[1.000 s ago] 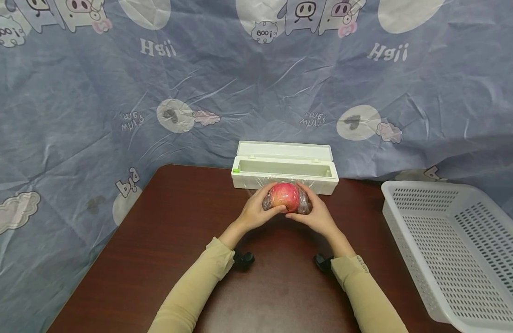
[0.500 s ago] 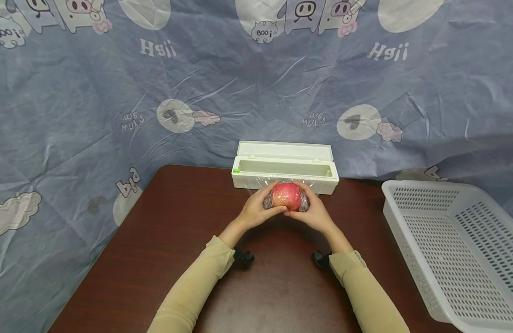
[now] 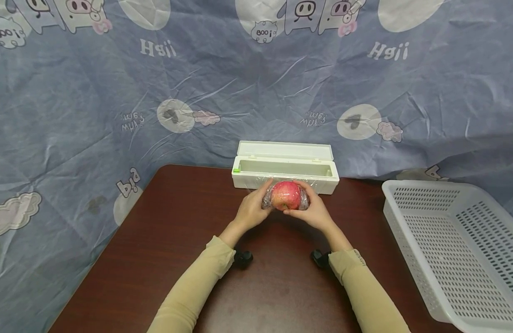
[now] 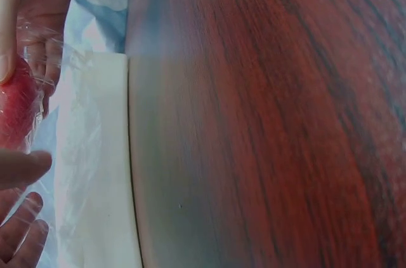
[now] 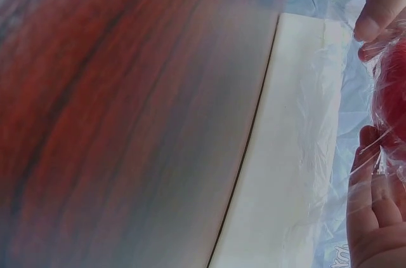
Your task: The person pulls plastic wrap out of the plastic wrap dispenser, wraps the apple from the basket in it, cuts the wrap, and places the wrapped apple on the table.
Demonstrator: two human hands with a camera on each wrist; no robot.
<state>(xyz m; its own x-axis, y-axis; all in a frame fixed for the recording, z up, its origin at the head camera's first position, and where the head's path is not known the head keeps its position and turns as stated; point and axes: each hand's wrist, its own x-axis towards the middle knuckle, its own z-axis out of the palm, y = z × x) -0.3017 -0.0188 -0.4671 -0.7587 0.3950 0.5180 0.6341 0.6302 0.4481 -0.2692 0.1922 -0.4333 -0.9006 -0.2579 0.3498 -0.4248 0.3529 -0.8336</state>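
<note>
A red apple [image 3: 285,195] in clear plastic wrap [image 3: 266,201] is held up in front of a long white box [image 3: 244,181]. On its right side my right hand [image 3: 318,213] grips it, thumb at the lower front and fingers behind. My left hand [image 3: 250,210] curves round the bunched wrap at the left side. In the left wrist view my left thumb [image 4: 28,167] is spread apart from the fingers, just beside the apple [image 4: 16,103]. Loose film spreads over the box front [image 5: 266,134] in the right wrist view.
The white box's lid [image 3: 285,150] is raised against the patterned blue cloth [image 3: 223,83] behind. A grey-white slotted basket [image 3: 410,259] sits at the right on the dark brown table [image 3: 164,222]. Dark wrist cameras [image 3: 243,259] project under both forearms.
My left thumb has moved off the apple's front to the left, so more of the apple shows. The right hand has shifted slightly left, thumb still at the lower front.
</note>
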